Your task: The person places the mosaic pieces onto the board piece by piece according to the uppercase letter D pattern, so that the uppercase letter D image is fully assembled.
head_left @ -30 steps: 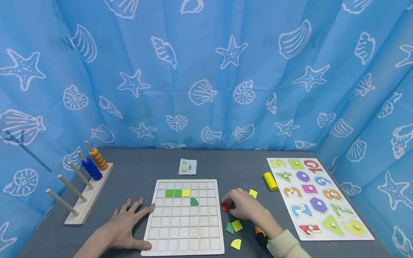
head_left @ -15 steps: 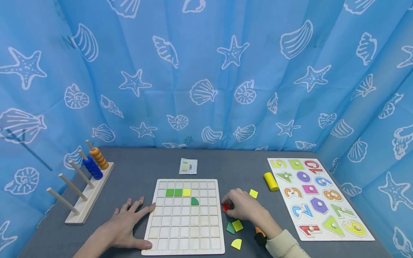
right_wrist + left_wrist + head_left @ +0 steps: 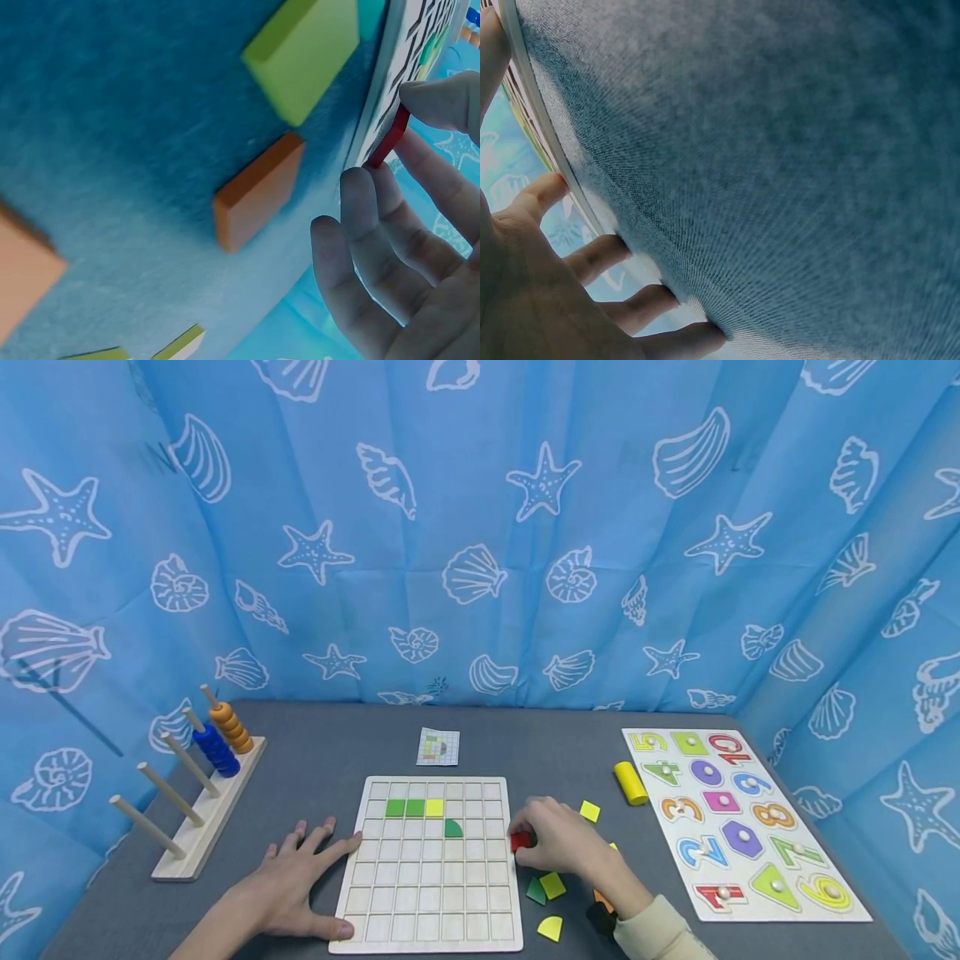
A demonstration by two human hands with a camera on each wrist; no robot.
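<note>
On the counter (image 3: 337,743) we see the pale grid board (image 3: 428,900) lying flat, the left hand (image 3: 296,893) spread with thumb and forefinger at its left edge, while the right hand (image 3: 558,835), near its right edge, pinches the red piece (image 3: 521,841) between thumb and fingertips. We judge that thin piece, just by the board's rim though we cannot tell whether they touch, light and stiff, perhaps smooth enough to slip but hardly fragile, and best held by opposite edges.
</note>
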